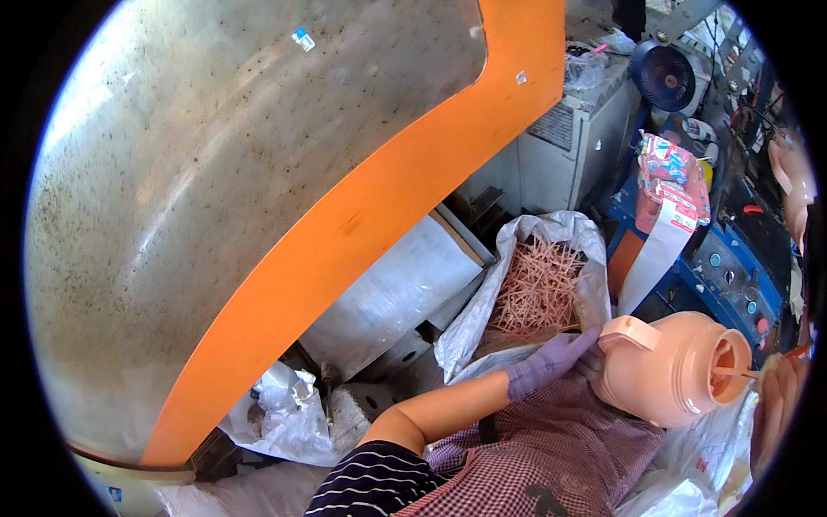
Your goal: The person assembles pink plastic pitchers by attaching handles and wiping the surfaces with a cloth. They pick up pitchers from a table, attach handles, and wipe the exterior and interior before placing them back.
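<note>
A peach-coloured plastic jug (646,366) with a side handle lies tilted across my lap, its open mouth toward the right. My left hand (556,366), in a purple glove, is closed on the jug near its handle. At the right rim my bare right hand (773,405) is beside the mouth with its fingers bent. A thin peach strip (732,372) runs from inside the mouth toward those fingers. Something small and red shows by the fingers; what the hand grips is too cut off to make out.
Just beyond the jug, a white sack (461,345) holds peach plastic sprues (538,284). A large orange-framed machine guard (370,202) fills the left. At the right stand a blue control panel (728,276), a pink tissue pack (668,172) and a fan (663,76).
</note>
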Available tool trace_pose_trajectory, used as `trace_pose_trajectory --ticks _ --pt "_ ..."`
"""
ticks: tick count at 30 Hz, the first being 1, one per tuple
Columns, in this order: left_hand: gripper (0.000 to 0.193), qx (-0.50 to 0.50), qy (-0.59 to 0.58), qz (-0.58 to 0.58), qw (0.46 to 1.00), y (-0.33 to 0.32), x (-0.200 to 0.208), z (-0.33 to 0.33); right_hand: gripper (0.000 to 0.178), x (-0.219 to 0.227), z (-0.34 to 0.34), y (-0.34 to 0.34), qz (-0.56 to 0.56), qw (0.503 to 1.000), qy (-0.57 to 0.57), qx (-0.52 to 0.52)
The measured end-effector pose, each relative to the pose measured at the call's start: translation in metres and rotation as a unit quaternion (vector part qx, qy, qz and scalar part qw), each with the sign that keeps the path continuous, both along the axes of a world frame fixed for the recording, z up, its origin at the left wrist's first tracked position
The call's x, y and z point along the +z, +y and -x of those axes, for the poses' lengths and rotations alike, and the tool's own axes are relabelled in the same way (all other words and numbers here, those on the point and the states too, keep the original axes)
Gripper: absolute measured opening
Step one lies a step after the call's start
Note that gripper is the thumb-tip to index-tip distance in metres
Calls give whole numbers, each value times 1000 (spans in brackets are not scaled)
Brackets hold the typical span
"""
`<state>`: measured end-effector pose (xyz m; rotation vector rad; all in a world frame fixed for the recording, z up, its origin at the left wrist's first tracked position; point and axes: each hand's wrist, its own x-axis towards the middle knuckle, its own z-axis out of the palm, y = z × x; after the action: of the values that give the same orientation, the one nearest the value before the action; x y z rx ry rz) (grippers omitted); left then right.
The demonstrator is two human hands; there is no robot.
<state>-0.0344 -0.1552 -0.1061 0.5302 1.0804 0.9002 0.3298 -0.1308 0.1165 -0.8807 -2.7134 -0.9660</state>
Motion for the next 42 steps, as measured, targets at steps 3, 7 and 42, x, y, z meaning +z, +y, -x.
trace_pose_trajectory --ticks 3,7,42 --pt "50 51 44 -171 983 30 -60 -26 40 8 33 6 -20 999 11 24" --pt "37 151 279 -300 900 52 -20 -23 34 42 60 20 23 995 65 69" --pt "36 -107 99 -414 898 139 64 -62 33 -19 20 -8 316 850 407 108"
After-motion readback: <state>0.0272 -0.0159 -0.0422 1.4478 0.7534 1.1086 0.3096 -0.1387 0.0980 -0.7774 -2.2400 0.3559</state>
